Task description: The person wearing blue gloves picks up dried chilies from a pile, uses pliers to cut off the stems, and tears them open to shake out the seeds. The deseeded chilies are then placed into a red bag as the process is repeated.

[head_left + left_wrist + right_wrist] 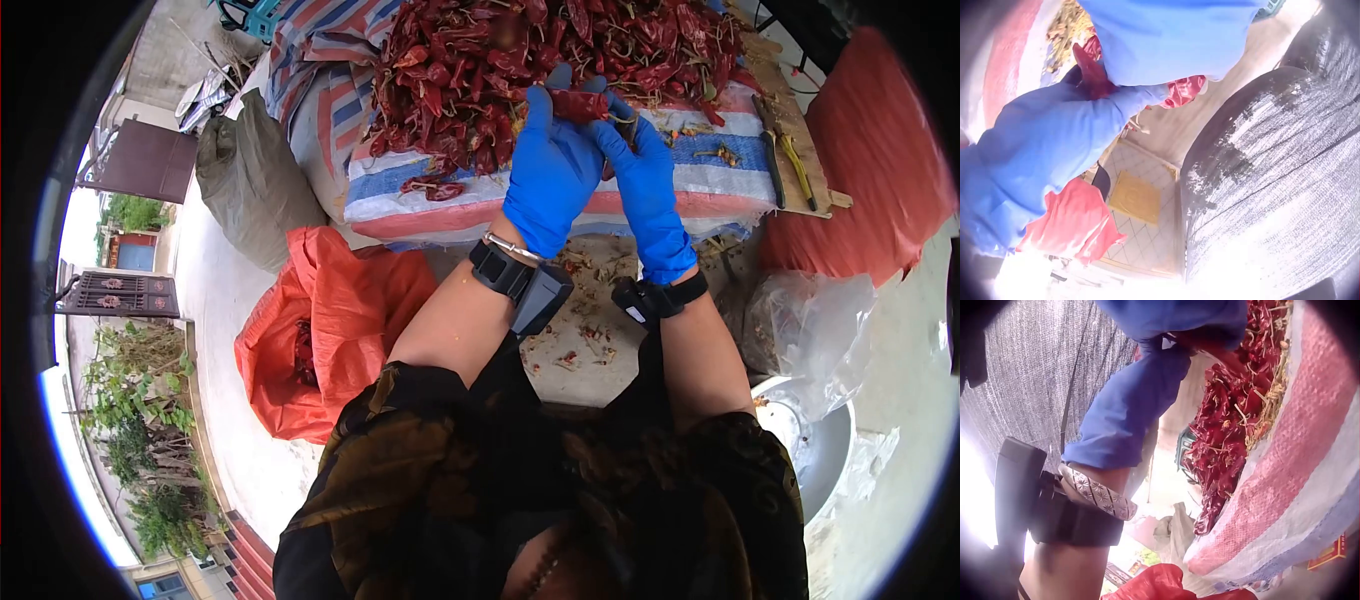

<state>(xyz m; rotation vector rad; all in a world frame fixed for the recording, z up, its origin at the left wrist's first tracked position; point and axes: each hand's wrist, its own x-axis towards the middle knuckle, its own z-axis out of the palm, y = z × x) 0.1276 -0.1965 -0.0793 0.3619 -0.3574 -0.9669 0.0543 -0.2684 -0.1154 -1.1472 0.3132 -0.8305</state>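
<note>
Both hands wear blue gloves and meet at the front edge of a heap of dried red peppers (450, 75). My left hand (552, 175) grips a red pepper (578, 105) between thumb and fingers. Close beside it, my right hand (645, 185) has its fingertips pinched at the stem end of that same pepper. In the left wrist view red pepper (1185, 90) shows beyond the glove. The right wrist view has the heap (1229, 425) beside the hands; the fingertips are partly hidden there.
A striped sheet (420, 210) lies under the heap. An open red sack (330, 320) and a grey-green sack (250, 180) stand at left. On a board at right lies a yellow-handled tool (797, 165), near a full red sack (870, 150). A metal basin (830, 450) sits lower right.
</note>
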